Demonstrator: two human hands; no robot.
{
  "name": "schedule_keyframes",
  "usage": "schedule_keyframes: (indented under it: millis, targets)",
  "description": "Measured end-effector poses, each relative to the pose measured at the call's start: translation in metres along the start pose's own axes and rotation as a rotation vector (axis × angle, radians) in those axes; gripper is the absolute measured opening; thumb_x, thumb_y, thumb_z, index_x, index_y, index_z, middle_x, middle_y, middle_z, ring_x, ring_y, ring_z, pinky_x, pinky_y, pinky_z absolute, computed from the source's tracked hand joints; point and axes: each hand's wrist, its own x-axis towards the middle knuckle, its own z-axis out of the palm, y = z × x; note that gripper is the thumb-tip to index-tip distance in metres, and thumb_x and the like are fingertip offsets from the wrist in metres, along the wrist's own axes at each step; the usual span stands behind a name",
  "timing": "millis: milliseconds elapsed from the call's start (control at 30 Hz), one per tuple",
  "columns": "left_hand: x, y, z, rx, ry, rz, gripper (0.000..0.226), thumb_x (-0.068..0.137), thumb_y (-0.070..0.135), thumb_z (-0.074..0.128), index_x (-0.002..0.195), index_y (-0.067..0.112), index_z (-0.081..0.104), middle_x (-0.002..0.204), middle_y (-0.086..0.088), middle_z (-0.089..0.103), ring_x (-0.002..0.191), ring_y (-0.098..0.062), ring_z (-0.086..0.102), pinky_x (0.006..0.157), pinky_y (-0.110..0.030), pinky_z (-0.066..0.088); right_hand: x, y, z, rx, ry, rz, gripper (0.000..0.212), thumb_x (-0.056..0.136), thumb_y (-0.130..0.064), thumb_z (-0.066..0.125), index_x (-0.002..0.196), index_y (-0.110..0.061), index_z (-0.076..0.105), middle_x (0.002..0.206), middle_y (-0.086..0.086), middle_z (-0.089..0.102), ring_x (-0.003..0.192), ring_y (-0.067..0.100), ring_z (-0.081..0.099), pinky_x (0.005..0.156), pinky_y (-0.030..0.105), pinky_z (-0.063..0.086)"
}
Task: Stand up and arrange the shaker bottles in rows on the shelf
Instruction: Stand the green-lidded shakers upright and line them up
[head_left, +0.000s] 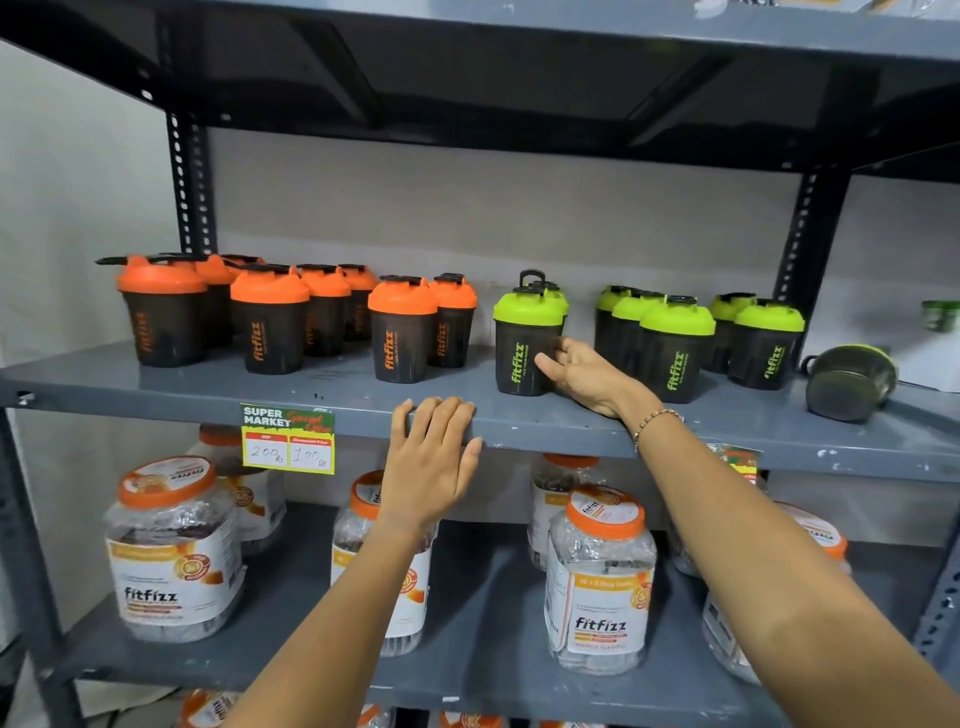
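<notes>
Several orange-lidded black shaker bottles (270, 325) stand upright in rows on the left half of the grey shelf (322, 400). Green-lidded shakers (675, 353) stand on the right half. My right hand (587, 376) wraps the lower side of one upright green-lidded shaker (522, 343) near the middle. One green-lidded shaker (849, 382) lies on its side at the far right. My left hand (431, 457) rests flat with fingers over the shelf's front edge, holding nothing.
A yellow price tag (287, 439) hangs on the shelf edge. Clear jars with orange lids (171, 551) fill the shelf below. Dark upright posts (192, 187) frame the shelf, and another shelf board sits close overhead. A gap lies between the orange and green groups.
</notes>
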Motion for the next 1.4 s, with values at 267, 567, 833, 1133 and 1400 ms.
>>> schedule_keyframes:
  millis: [267,567,833,1133,1400]
  targets:
    - [0.0,0.002,-0.003,-0.02,-0.031,-0.024,0.037,0.094,0.038,0.04,0.119,0.016,0.056,0.12,-0.002,0.056,0.113,-0.023,0.046,0.109,-0.045,0.024,-0.007,-0.003,-0.001,-0.142,-0.003,0.044,0.06,0.097,-0.017,0.048,0.147,-0.004,0.02,0.153,0.012,0.031,0.14,0.022,0.033,0.117,0.04,0.025]
    - [0.013,0.056,-0.015,-0.206,-0.057,-0.123,0.042,0.093,0.036,0.036,0.116,0.011,0.062,0.119,-0.005,0.061,0.122,-0.028,0.051,0.116,-0.043,0.014,-0.092,-0.018,-0.045,-0.384,0.335,-0.273,0.026,0.094,0.001,0.044,0.112,-0.007,0.061,0.101,0.016,0.069,0.081,0.008,0.066,0.078,0.022,0.053]
    - [0.05,0.209,-0.016,-0.309,-0.261,0.05,0.058,0.094,0.044,0.025,0.123,0.01,0.061,0.123,-0.005,0.063,0.117,-0.025,0.055,0.11,-0.042,0.03,-0.161,-0.04,-0.183,-0.176,0.681,-0.325,0.028,0.092,0.0,0.043,0.086,-0.018,0.064,0.08,0.006,0.068,0.057,0.002,0.064,0.059,0.014,0.053]
    - [0.065,0.271,0.01,-0.171,-0.249,0.062,0.054,0.097,0.045,0.025,0.121,0.012,0.06,0.121,-0.001,0.063,0.114,-0.022,0.056,0.105,-0.04,0.033,-0.165,-0.015,-0.321,-0.19,0.969,0.21,0.028,0.088,-0.024,0.048,0.11,-0.009,0.054,0.097,0.01,0.055,0.078,0.026,0.055,0.073,0.037,0.053]
    - [0.061,0.273,0.029,-0.012,-0.154,0.08,0.044,0.097,0.04,0.033,0.116,0.01,0.06,0.114,-0.006,0.062,0.1,-0.028,0.057,0.089,-0.039,0.039,-0.148,-0.025,-0.31,-0.326,0.751,0.365,0.077,0.072,-0.073,0.05,0.117,-0.011,0.047,0.104,0.01,0.058,0.079,0.022,0.058,0.067,0.031,0.051]
